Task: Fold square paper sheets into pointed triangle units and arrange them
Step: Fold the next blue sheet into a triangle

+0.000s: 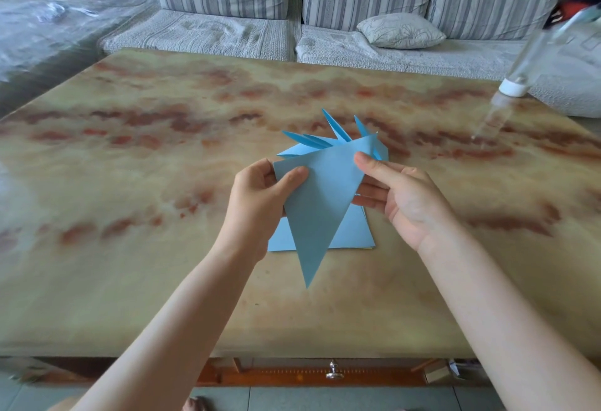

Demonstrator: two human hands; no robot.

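Your left hand (260, 196) pinches the sheet (320, 205) at its left corner, your right hand (408, 202) at its right edge, both grips tight on paper. It hangs over the bench (162, 150), long axis pointing back at you; finished units (320, 142) lie just beyond its wide end

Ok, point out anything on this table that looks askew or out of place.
The clear bottle at the far right of the table looks odd: its white cap is at the bottom, so it seems to stand upside down and leaning. The folded units behind the held paper point every which way.
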